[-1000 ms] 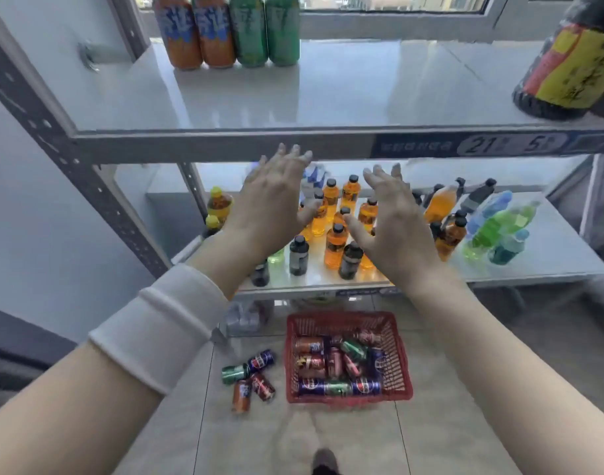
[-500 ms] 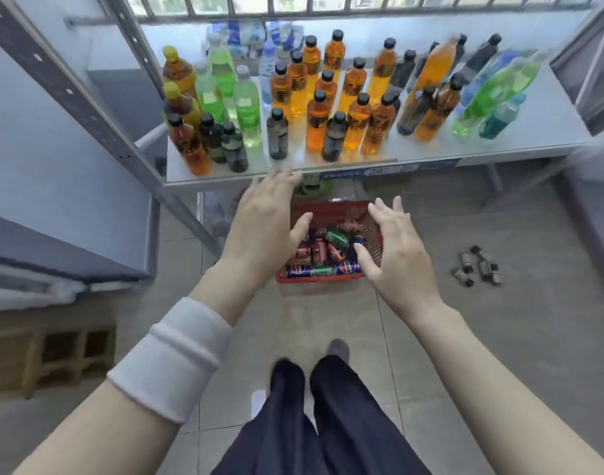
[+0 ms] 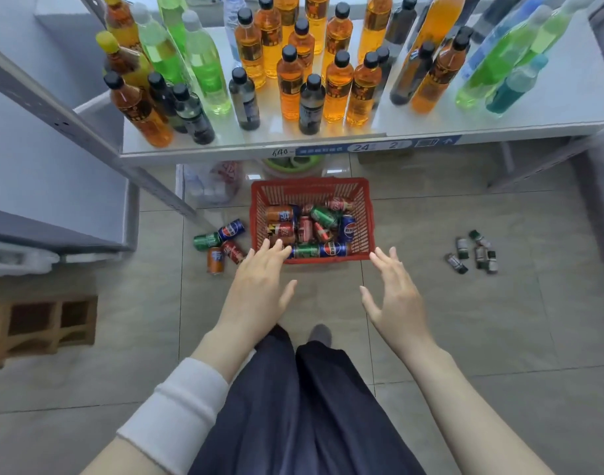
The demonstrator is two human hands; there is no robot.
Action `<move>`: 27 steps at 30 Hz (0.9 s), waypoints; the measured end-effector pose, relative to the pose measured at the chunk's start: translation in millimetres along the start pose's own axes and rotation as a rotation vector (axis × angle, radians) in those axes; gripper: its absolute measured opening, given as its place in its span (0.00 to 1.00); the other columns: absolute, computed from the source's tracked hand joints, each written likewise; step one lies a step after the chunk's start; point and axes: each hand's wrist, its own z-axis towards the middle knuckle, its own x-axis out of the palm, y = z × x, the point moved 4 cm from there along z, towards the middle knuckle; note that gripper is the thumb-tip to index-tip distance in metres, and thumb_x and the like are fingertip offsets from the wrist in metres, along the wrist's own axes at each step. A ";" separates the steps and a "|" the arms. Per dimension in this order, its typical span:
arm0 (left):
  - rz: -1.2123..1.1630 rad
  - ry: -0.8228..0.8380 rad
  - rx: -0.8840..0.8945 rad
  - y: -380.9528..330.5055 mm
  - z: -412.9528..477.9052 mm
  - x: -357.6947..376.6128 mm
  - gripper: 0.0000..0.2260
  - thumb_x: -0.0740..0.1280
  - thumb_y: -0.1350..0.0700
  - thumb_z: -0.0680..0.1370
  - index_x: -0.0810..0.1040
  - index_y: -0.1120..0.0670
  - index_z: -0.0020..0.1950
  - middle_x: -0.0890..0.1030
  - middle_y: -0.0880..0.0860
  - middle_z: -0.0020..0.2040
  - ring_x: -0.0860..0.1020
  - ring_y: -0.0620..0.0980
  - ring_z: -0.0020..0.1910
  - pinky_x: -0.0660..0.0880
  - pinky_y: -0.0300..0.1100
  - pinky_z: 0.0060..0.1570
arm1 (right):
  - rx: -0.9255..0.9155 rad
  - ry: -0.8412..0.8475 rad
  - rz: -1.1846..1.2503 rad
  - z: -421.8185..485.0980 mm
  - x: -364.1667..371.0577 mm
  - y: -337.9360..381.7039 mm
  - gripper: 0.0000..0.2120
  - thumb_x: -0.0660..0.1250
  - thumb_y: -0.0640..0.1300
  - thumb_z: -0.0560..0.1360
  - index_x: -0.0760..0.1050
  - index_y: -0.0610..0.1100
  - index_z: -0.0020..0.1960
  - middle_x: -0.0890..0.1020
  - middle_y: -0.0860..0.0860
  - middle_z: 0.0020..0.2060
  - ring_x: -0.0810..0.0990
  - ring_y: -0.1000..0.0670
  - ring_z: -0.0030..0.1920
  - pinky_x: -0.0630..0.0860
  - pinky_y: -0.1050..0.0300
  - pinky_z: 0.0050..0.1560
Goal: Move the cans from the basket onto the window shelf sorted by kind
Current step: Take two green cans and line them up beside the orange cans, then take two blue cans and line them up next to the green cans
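Observation:
A red plastic basket (image 3: pixel 365 214) stands on the tiled floor under the shelf. Several cans lie in it: orange (image 3: pixel 279 213), green (image 3: pixel 323 216), red (image 3: pixel 305 229) and blue (image 3: pixel 334 249) ones. My left hand (image 3: pixel 259 286) hovers with straight fingers over the basket's near left corner, holding nothing. My right hand (image 3: pixel 394 293) is spread open just outside the near right corner, also empty. The window shelf is out of view.
Several loose cans (image 3: pixel 221 245) lie on the floor left of the basket. Small dark bottles (image 3: pixel 475 252) lie at the right. The low shelf (image 3: pixel 499 125) above carries many orange, green and dark bottles. A slanted metal post (image 3: pixel 88 138) runs at the left.
The view has dropped from the upper shelf to the floor. Both hands have come down from shelf height to just in front of the basket, still open and empty.

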 end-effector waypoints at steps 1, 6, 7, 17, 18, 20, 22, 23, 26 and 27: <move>-0.005 0.007 -0.016 2.1 4.7 4.7 0.24 0.67 0.56 0.76 0.67 0.58 0.70 0.68 0.57 0.71 0.61 0.55 0.73 0.49 0.43 0.71 | -0.002 0.018 -0.006 5.6 3.1 -4.0 0.26 0.68 0.41 0.74 0.66 0.38 0.69 0.69 0.45 0.69 0.58 0.49 0.73 0.57 0.52 0.71; -0.043 0.075 -0.066 13.5 37.3 27.8 0.24 0.63 0.53 0.78 0.62 0.55 0.73 0.63 0.53 0.74 0.56 0.50 0.75 0.43 0.38 0.70 | 0.036 0.123 -0.046 44.9 21.2 -25.4 0.26 0.68 0.42 0.74 0.65 0.39 0.70 0.69 0.45 0.69 0.57 0.48 0.74 0.57 0.51 0.72; -0.052 0.096 -0.076 17.2 45.0 34.7 0.24 0.62 0.53 0.78 0.62 0.54 0.73 0.62 0.52 0.74 0.55 0.49 0.75 0.42 0.37 0.70 | 0.060 0.144 -0.050 53.5 26.1 -31.9 0.27 0.68 0.42 0.74 0.65 0.39 0.70 0.69 0.45 0.69 0.57 0.48 0.74 0.57 0.51 0.72; -0.015 0.366 -0.068 100.3 161.7 163.8 0.24 0.60 0.50 0.79 0.59 0.50 0.74 0.60 0.47 0.75 0.54 0.45 0.75 0.47 0.40 0.72 | 0.423 0.392 0.056 159.2 150.7 -147.1 0.34 0.68 0.51 0.73 0.57 0.47 0.74 0.60 0.50 0.74 0.53 0.52 0.75 0.56 0.54 0.72; -0.025 0.390 -0.090 112.5 173.4 181.4 0.24 0.61 0.50 0.79 0.60 0.50 0.74 0.62 0.47 0.74 0.56 0.45 0.74 0.49 0.40 0.72 | 0.446 0.406 0.084 171.4 167.7 -161.8 0.34 0.69 0.51 0.72 0.58 0.47 0.74 0.62 0.50 0.73 0.56 0.51 0.74 0.57 0.55 0.71; -0.055 0.430 -0.139 140.7 196.2 221.3 0.23 0.62 0.50 0.78 0.63 0.50 0.72 0.68 0.47 0.71 0.64 0.46 0.71 0.58 0.41 0.70 | 0.447 0.443 0.101 196.3 208.3 -194.5 0.34 0.70 0.52 0.71 0.61 0.45 0.72 0.67 0.49 0.70 0.64 0.50 0.71 0.61 0.58 0.66; -0.083 0.487 -0.178 169.2 218.4 264.8 0.21 0.62 0.51 0.78 0.65 0.51 0.71 0.73 0.49 0.67 0.70 0.49 0.65 0.66 0.41 0.64 | 0.412 0.504 0.077 218.8 254.8 -230.3 0.33 0.72 0.51 0.70 0.64 0.44 0.71 0.71 0.47 0.67 0.69 0.48 0.67 0.63 0.60 0.62; -0.087 0.517 -0.199 183.7 229.0 288.3 0.21 0.62 0.51 0.78 0.65 0.51 0.71 0.73 0.50 0.66 0.72 0.50 0.64 0.67 0.41 0.61 | 0.381 0.554 0.052 229.0 279.4 -248.5 0.32 0.72 0.50 0.70 0.66 0.43 0.69 0.72 0.46 0.65 0.70 0.47 0.66 0.64 0.59 0.61; -0.110 0.576 -0.262 222.1 259.1 360.8 0.20 0.61 0.51 0.79 0.66 0.52 0.71 0.74 0.53 0.65 0.73 0.52 0.62 0.70 0.42 0.57 | 0.277 0.697 -0.047 255.7 350.5 -302.4 0.29 0.73 0.49 0.69 0.69 0.43 0.66 0.75 0.44 0.62 0.73 0.45 0.61 0.66 0.60 0.55; -0.127 0.570 -0.285 232.6 268.0 384.1 0.20 0.61 0.52 0.79 0.66 0.52 0.70 0.74 0.53 0.65 0.74 0.53 0.62 0.71 0.43 0.56 | 0.268 0.716 -0.064 263.9 370.7 -320.0 0.30 0.74 0.49 0.68 0.69 0.43 0.66 0.75 0.44 0.62 0.73 0.45 0.61 0.66 0.60 0.53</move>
